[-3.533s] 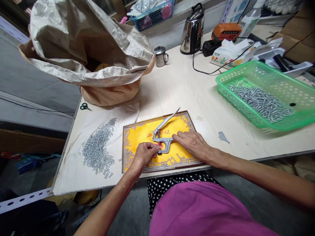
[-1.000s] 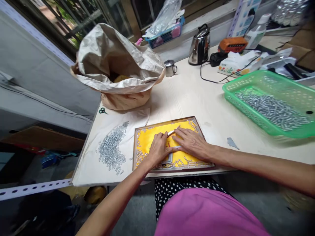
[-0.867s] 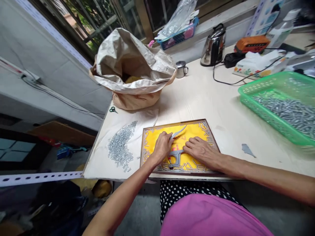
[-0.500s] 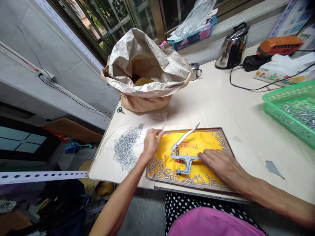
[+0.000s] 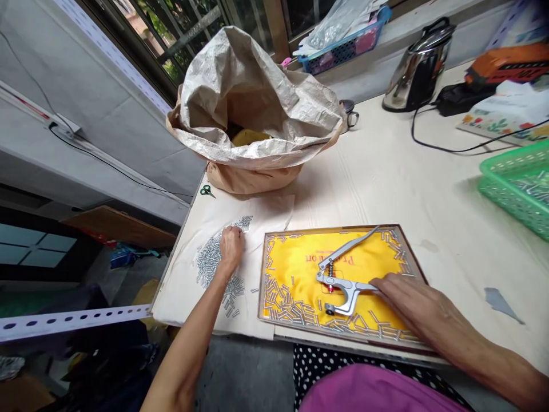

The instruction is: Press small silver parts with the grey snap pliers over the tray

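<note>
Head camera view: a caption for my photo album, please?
Left hand on small silver metal pieces over white cloth; right hand on grey metal pliers in a yellow-lined tray.

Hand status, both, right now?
Left hand: fingers bunched on the pile of metal pins, grip unclear.
Right hand: open, resting on the snap pliers.

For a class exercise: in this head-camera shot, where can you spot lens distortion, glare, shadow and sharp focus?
In the head view, wide-angle distortion makes the window bars lean; glare streaks the steel kettle; a soft shadow lies beside the green plastic basket; the snap pliers look sharp, without visible motion blur.
</note>
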A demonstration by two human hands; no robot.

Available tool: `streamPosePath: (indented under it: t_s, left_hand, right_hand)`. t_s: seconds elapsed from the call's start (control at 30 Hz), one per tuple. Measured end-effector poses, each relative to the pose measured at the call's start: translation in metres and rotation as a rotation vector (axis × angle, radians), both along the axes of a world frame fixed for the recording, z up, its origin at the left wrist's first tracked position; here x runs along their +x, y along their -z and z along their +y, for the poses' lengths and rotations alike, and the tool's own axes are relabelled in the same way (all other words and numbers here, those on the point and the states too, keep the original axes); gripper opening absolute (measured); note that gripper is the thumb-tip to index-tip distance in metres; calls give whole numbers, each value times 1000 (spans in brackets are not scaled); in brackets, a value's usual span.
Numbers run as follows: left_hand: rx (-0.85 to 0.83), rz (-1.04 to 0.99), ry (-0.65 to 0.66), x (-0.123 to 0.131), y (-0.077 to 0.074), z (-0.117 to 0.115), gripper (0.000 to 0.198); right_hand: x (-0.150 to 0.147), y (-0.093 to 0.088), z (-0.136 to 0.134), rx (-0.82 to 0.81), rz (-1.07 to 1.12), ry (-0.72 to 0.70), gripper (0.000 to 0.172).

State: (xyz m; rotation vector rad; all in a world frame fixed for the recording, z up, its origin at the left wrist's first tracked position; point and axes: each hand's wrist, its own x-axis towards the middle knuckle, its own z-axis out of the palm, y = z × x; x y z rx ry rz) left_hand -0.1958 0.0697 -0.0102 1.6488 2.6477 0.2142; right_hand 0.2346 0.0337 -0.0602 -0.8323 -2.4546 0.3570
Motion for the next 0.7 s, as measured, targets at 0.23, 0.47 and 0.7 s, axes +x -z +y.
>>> streamPosePath:
  t_s: [0.23,0.47,0.7]
  left_hand:
    - [230,-1045,-227,34,-34,-35,32]
    - [273,-1291,-165,89,-58,-83,38]
    - [318,-1249,-201,69,-63,-116,40]
  right_hand:
    - [-38,-34,15,-8,2,33,28]
    - [-183,-89,31,-576,417,-216,21]
    - [-245,-76,15,-655,468,-212,12]
